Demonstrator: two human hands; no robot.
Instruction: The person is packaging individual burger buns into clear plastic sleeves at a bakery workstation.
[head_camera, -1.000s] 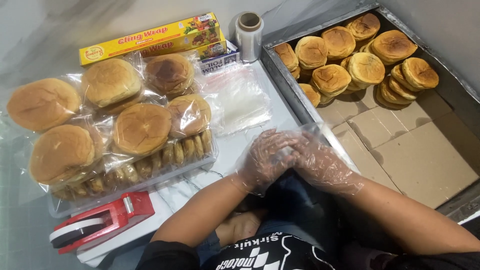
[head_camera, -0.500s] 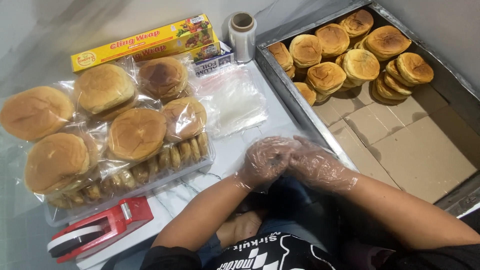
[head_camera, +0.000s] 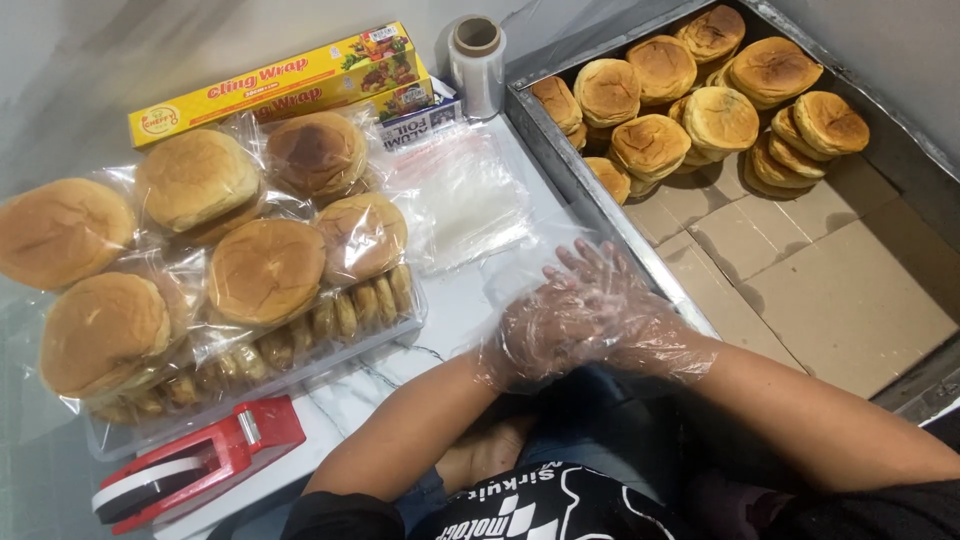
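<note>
Both my hands wear thin clear plastic gloves and meet at the front edge of the white table. My left hand (head_camera: 535, 345) is curled, and a thin clear plastic bag (head_camera: 515, 275) seems pinched in it, spreading onto the table. Over the left hand lies my right hand (head_camera: 625, 300) with its fingers spread. A stack of clear bags (head_camera: 465, 195) lies just beyond the hands. Left of it, wrapped round buns (head_camera: 265, 270) sit on a clear tray (head_camera: 400, 325). Unwrapped buns (head_camera: 720, 115) are piled at the far end of a metal tray (head_camera: 575, 190) lined with cardboard.
A yellow cling-film box (head_camera: 280, 85), a foil box (head_camera: 420, 125) and a roll of clear film (head_camera: 478, 60) stand at the back. A red tape dispenser (head_camera: 190, 470) lies at the front left. The near half of the metal tray shows bare cardboard (head_camera: 830, 290).
My hands stay together at the table edge. The right hand's fingers have spread wider over the left hand.
</note>
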